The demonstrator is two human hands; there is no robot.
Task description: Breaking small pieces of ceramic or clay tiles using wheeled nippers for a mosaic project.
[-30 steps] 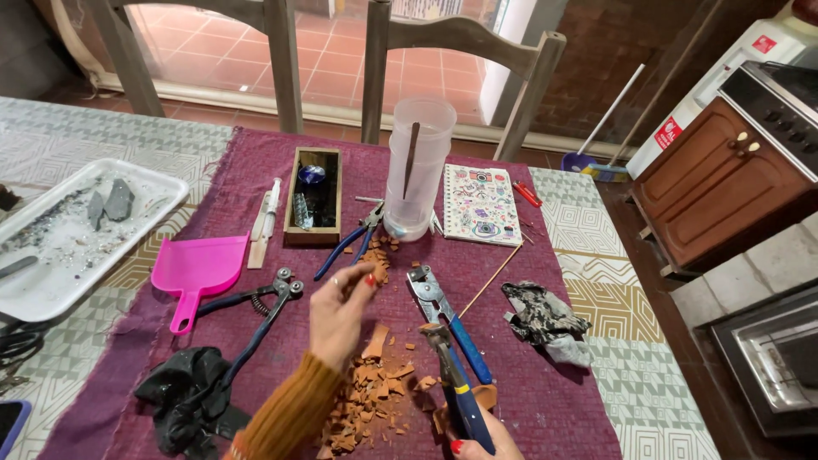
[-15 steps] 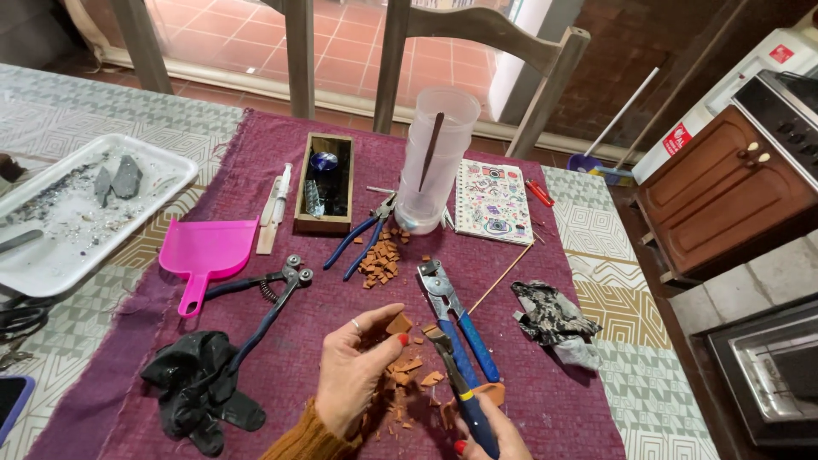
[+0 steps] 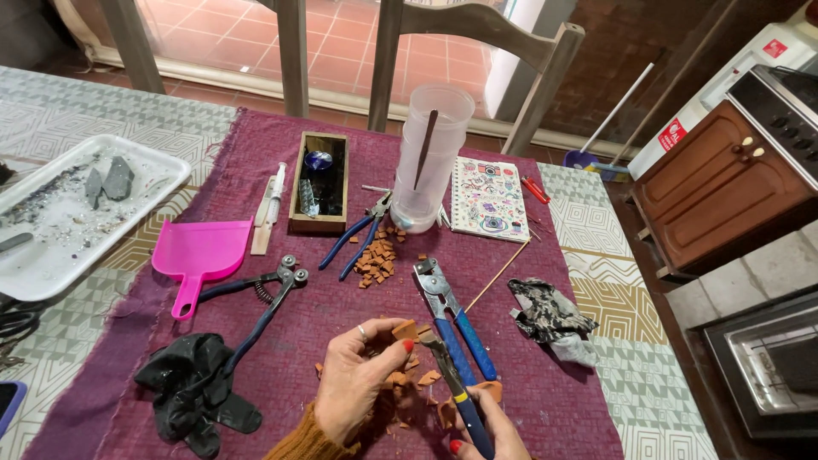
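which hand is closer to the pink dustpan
Left. The left hand sits on the cloth, right of and below the pink dustpan; the right hand, gripping blue-handled pliers, is farther right.

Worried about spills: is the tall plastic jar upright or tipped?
Upright. The jar stands on its base on the purple cloth, open mouth up, a stick leaning inside.

Left hand (image 3: 362, 379): ring, red nails, mustard knit sleeve (image 3: 311, 436).

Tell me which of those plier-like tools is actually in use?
The blue-and-yellow-handled nippers in the right hand, their jaws at the terracotta piece held by the left hand. The others lie untouched on the cloth.
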